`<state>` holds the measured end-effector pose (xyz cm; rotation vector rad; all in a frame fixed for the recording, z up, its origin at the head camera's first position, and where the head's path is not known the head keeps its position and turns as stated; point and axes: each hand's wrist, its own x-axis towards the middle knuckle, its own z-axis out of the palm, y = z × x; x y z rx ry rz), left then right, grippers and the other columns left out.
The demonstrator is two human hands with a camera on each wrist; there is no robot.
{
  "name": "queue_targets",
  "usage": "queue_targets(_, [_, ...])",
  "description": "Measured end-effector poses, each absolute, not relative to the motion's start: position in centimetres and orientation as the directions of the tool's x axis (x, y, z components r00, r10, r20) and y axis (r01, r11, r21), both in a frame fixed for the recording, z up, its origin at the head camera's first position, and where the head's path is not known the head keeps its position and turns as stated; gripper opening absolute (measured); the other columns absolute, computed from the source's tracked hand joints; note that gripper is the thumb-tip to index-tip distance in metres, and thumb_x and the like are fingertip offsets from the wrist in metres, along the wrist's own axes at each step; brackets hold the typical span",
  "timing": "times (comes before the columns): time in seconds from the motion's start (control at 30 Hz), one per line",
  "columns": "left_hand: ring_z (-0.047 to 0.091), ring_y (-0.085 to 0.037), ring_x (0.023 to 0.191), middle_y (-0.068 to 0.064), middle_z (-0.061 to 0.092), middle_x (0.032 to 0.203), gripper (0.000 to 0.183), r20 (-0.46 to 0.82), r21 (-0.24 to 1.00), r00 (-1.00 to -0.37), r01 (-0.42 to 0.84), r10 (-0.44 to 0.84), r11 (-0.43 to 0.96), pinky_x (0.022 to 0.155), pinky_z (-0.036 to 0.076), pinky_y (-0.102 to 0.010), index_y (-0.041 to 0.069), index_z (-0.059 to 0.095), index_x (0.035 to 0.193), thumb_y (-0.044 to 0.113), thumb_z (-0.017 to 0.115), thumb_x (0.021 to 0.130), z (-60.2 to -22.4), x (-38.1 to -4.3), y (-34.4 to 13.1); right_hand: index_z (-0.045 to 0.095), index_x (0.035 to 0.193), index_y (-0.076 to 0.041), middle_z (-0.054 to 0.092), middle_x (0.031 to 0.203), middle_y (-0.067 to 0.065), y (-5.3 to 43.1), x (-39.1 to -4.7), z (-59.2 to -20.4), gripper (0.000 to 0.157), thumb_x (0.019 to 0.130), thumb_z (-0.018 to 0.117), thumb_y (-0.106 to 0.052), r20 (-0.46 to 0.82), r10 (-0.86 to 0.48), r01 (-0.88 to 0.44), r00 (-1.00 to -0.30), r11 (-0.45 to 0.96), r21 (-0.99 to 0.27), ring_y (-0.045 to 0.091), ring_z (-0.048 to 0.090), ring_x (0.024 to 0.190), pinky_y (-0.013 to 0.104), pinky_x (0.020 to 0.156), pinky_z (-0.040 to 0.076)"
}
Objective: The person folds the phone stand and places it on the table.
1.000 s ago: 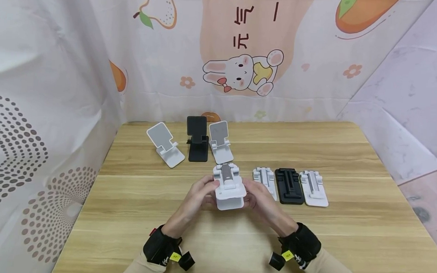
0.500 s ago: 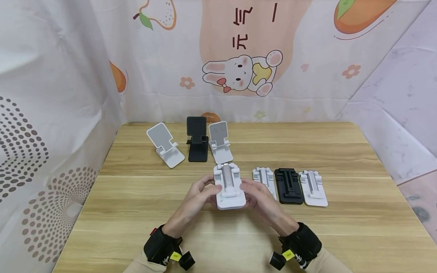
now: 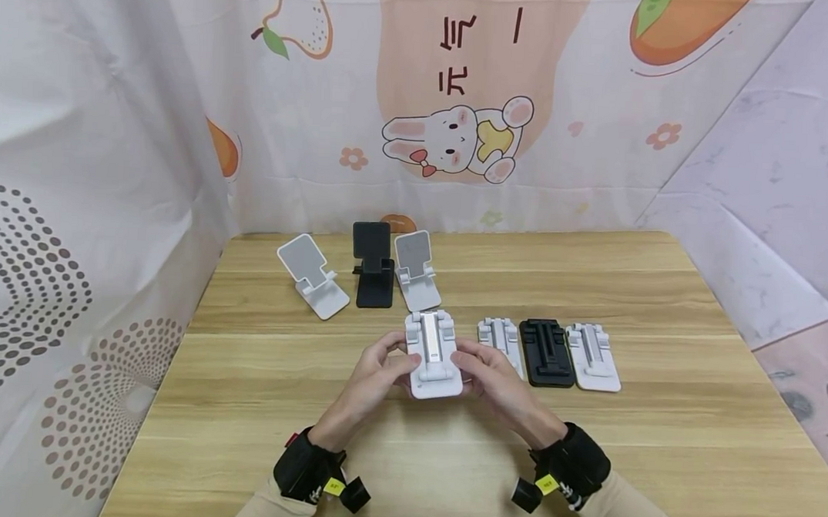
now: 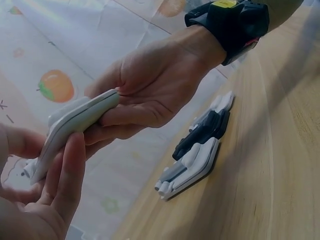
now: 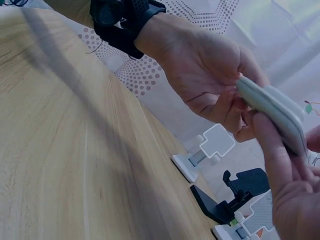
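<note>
A white folding phone stand, folded flat, is held up between both hands over the table. My left hand grips its left edge, thumb on the upper face and fingers beneath. On the opposite edge, my right hand grips in the same way. Seen from the side in the left wrist view, the two layers of the stand lie close together, with fingers of both hands under it. The right wrist view also shows the stand as a thin closed slab.
Right of the hands lie three folded phone stands: white, black and white. Farther back stand three unfolded ones: white, black and white. A printed curtain hangs behind the wooden table.
One second ago the stand's lower panel hung apart from its upper part. The two have since folded together, and the thumbs now rest farther in on its face.
</note>
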<state>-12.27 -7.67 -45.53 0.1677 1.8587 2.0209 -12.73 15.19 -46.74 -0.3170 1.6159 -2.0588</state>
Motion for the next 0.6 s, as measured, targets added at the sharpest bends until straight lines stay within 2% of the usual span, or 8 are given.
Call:
queue_targets(0.13, [0.068, -0.013, 0.074, -0.012, 0.063, 0.11, 0.049, -0.18, 0.981, -0.918, -0.192, 0.354, 0.0, 0.072, 0.059, -0.03, -0.002, 0.047, 0.146, 0.017, 0.06, 0.102, -45.5, -12.3, -7.6, 0.036, 0.154, 0.008, 0.057, 0.142, 0.026, 15.4, -12.8, -46.7, 0.059, 0.109, 0.053, -0.025, -0.179, -0.465, 0.246, -0.867, -0.087, -0.965, 0.016, 0.069, 0.111, 0.032, 0.094, 0.058])
queue_targets(0.3, [0.069, -0.016, 0.078, -0.016, 0.062, 0.121, 0.048, -0.178, 0.984, -0.934, -0.171, 0.311, 0.049, 0.079, 0.063, -0.042, 0.002, 0.051, 0.146, 0.02, 0.063, 0.103, -45.5, -12.4, -8.0, 0.044, 0.151, 0.007, 0.063, 0.133, 0.023, 17.1, -12.8, -46.7, 0.055, 0.107, 0.057, -0.023, -0.185, -0.364, 0.191, -0.913, 0.019, -0.981, 0.015, 0.069, 0.105, 0.029, 0.09, 0.059])
queue_targets(0.37, [0.069, -0.017, 0.078, -0.018, 0.06, 0.125, 0.047, -0.162, 0.987, -0.95, -0.155, 0.268, 0.048, 0.079, 0.063, -0.04, 0.002, 0.053, 0.145, 0.021, 0.063, 0.103, -45.5, -12.5, -8.6, 0.045, 0.149, 0.008, 0.068, 0.125, 0.017, 18.5, -12.9, -46.8, 0.054, 0.107, 0.057, -0.023, -0.166, -0.327, 0.154, -0.93, 0.062, -0.986, 0.014, 0.07, 0.101, 0.028, 0.087, 0.059])
queue_targets(0.53, [0.068, -0.017, 0.076, -0.023, 0.06, 0.122, 0.039, -0.083, 0.995, -0.988, -0.074, 0.132, 0.069, 0.073, 0.062, -0.029, -0.002, 0.057, 0.138, 0.015, 0.063, 0.104, -45.5, -13.1, -11.1, 0.049, 0.145, 0.01, 0.073, 0.11, -0.007, 23.3, -13.1, -47.3, 0.048, 0.108, 0.055, -0.02, -0.106, -0.232, 0.08, -0.967, 0.119, -0.99, 0.007, 0.07, 0.095, 0.024, 0.081, 0.059])
queue_targets(0.6, [0.068, -0.016, 0.075, -0.022, 0.062, 0.118, 0.034, -0.036, 0.995, -0.997, -0.03, 0.066, 0.095, 0.07, 0.061, -0.027, -0.001, 0.059, 0.135, 0.012, 0.062, 0.104, -45.6, -13.5, -12.5, 0.059, 0.14, -0.001, 0.073, 0.106, -0.012, 25.4, -13.1, -47.5, 0.036, 0.108, 0.056, -0.017, -0.092, -0.182, 0.074, -0.979, 0.105, -0.992, 0.005, 0.07, 0.094, 0.023, 0.079, 0.059])
